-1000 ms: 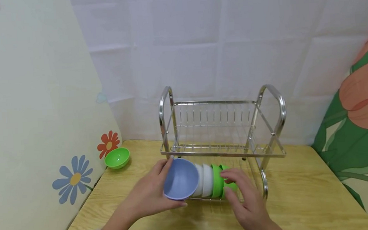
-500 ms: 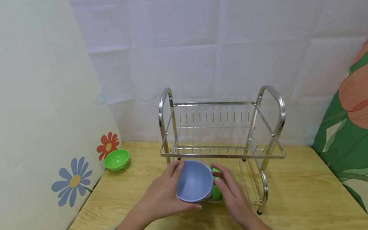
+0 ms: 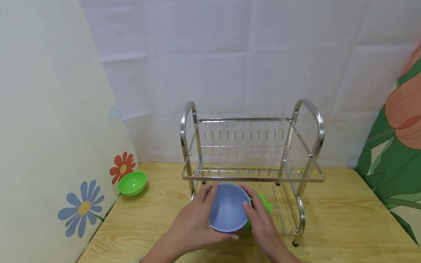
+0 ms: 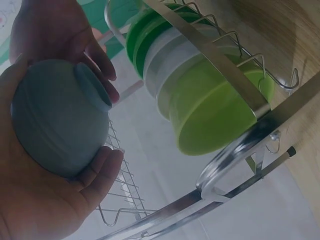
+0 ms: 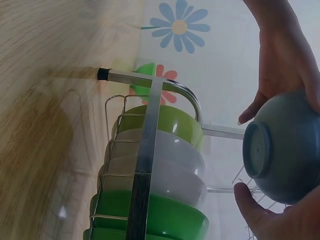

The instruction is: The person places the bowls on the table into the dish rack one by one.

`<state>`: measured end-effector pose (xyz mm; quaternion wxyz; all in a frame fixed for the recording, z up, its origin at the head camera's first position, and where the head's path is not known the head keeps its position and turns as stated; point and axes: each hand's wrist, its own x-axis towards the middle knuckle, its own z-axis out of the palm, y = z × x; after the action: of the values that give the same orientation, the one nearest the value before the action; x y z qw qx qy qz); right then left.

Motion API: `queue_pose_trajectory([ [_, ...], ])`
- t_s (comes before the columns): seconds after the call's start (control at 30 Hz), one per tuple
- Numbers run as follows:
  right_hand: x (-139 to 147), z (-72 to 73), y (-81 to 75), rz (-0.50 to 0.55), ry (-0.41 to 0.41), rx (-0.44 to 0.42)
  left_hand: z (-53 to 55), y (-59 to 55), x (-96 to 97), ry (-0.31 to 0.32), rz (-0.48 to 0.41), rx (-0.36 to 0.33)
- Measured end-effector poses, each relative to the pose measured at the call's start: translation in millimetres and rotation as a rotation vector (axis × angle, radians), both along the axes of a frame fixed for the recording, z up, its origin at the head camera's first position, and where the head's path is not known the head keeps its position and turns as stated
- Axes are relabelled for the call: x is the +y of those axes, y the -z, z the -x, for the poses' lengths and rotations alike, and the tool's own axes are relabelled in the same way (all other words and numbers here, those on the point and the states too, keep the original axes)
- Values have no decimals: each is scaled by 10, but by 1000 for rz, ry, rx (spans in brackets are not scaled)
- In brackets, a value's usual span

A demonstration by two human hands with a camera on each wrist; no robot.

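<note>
Both hands hold a blue bowl (image 3: 227, 207) in front of the rack, its opening turned toward the head camera. My left hand (image 3: 194, 223) grips its left side, fingers at the top of the rim and thumb below. At the right side my right hand (image 3: 262, 221) holds the rim, thumb at the front edge. Both wrist views show the bowl's foot ring (image 5: 256, 150) between the hands. Behind it, in the rack's lower tier, a row of nested bowls stands on edge: a yellow-green bowl (image 4: 215, 107), white bowls (image 5: 177, 150) and green bowls (image 5: 165, 215).
A two-tier metal dish rack (image 3: 253, 178) stands on the wooden table (image 3: 345, 211), its upper tier holding no dishes. One green bowl (image 3: 132, 183) sits at the table's back left, by the flower-printed wall (image 3: 51, 137). A white cloth (image 3: 228, 66) hangs behind.
The blue bowl and left hand have moved right, across the front of the racked bowls. My right hand has come left from the green bowls onto the blue bowl's rim.
</note>
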<state>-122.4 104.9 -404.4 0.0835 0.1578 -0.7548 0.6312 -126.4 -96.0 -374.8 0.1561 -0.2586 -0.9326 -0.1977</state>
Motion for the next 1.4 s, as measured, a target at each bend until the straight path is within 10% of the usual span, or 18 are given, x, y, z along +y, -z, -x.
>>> queue_pose_trajectory([
  [0.6, -19, -7, -21, 63, 108, -92, 13, 101, 201, 26, 9, 28],
  [0.97, 223, 53, -72, -71, 67, 53, -102, 17, 118, 59, 95, -24],
  [1.4, 599, 65, -147, -308, 176, 210, -276, -464, -121, 224, -28, 385],
])
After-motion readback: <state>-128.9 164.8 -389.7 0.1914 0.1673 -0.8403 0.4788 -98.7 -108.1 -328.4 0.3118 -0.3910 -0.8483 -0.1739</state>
